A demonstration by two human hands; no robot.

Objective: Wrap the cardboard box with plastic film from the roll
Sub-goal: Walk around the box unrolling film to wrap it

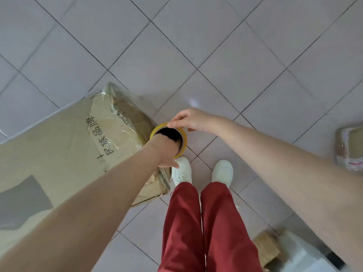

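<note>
Pale tiled floor (216, 46) fills the view, seen from above a standing person in red trousers (196, 222) and white shoes (222, 171). Both bare arms reach down to a roll (184, 143) with a yellow core, held upright just above the shoes. The left hand (166, 152) plunges into the core, its fingers hidden inside and its thumb (175, 164) outside, apparently clamping the tube wall to carry the weight. The right hand (189, 119) pinches the far rim with curled fingers, likely steadying the roll so the wrap can pay out. Just left of the fingers the cardboard box (64, 146) lies on the floor, its near end already sheathed in shiny plastic film (117, 118), the rest bare. Well to the right of the fingers sits a small wrapped parcel (349, 148).
</note>
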